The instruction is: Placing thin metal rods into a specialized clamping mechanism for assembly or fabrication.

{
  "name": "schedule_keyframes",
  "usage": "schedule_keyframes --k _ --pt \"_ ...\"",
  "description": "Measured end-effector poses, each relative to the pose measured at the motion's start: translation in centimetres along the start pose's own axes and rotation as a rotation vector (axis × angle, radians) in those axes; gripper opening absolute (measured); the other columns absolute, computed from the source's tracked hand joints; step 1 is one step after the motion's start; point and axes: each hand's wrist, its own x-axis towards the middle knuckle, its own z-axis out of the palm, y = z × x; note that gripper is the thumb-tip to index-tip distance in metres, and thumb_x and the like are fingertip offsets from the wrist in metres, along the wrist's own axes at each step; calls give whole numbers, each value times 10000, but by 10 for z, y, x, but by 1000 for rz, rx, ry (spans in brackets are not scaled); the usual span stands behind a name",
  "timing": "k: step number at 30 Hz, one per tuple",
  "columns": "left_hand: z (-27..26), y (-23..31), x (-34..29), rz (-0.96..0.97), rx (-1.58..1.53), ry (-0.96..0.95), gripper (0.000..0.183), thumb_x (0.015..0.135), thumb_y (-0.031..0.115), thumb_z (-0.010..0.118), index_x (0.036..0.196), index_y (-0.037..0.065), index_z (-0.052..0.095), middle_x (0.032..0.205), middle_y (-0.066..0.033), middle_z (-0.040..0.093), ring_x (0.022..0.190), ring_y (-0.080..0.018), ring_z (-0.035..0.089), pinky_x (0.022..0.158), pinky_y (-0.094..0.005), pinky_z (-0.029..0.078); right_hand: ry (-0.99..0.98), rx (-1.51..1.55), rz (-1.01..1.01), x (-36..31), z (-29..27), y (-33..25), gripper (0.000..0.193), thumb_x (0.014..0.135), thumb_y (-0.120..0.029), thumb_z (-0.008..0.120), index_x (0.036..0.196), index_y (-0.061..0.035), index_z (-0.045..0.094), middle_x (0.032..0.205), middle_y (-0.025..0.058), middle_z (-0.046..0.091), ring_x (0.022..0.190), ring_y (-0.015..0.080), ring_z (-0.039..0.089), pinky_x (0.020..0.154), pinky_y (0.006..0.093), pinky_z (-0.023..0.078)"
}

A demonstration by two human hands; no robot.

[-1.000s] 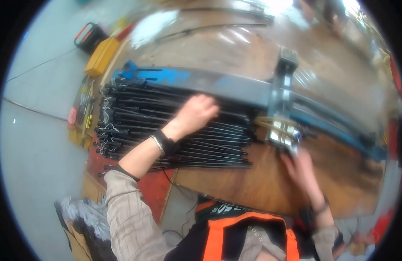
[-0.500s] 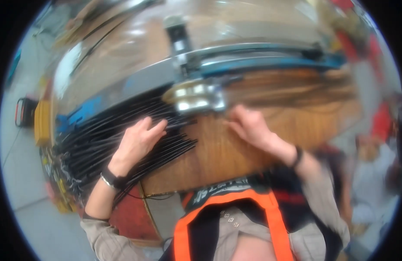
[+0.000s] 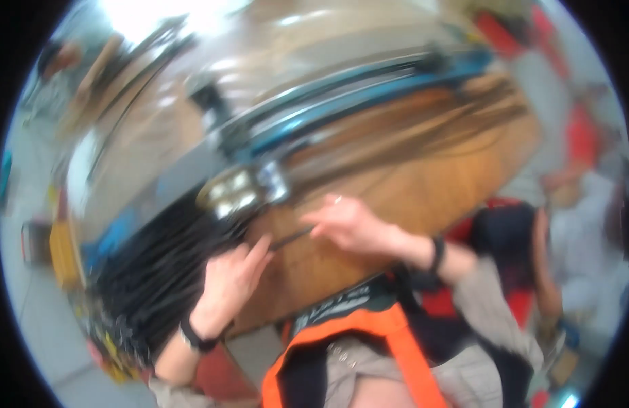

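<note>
A short stretch of thin black cable point(image 3: 291, 238) spans the gap between my hands, low over the wooden tabletop point(image 3: 423, 187). My left hand point(image 3: 227, 280) pinches one end of it beside a bundle of black cables point(image 3: 151, 268). At the other end, the fingertips of my right hand point(image 3: 348, 224) are closed on the cable. Just beyond my hands sits a shiny metal block point(image 3: 234, 193), part of a bench device. Motion blur hides the cable's tip and the exact grip.
A blue rail point(image 3: 369, 102) runs along the far side of the table, with brown cables point(image 3: 423, 146) lying in front of it. A yellow box point(image 3: 66, 253) stands at the left. Co-workers are at the right point(image 3: 580, 224) and far left point(image 3: 53, 85).
My right hand has come left and nearer to me, and my left hand lower. A cable now shows stretched between them. The whole view has turned, shifting the table and device leftward.
</note>
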Motion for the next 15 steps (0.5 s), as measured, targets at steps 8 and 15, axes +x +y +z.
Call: schedule_keyframes --k 8,15 --pt "-15 8 -1 -175 14 -139 194 930 255 611 1070 122 590 691 -97 607 574 -316 616 487 -441 473 -119 -25 -240 2 0 8 553 710 -69 648 1260 -32 599 889 61 617 818 255 570 700 377 493" --pt "-20 19 33 -172 -182 -519 127 958 207 533 948 81 546 710 -196 651 676 -404 641 564 -485 495 -61 -345 -260 -13 -20 3 708 714 -117 656 1399 -48 490 898 73 625 846 270 606 656 353 551"
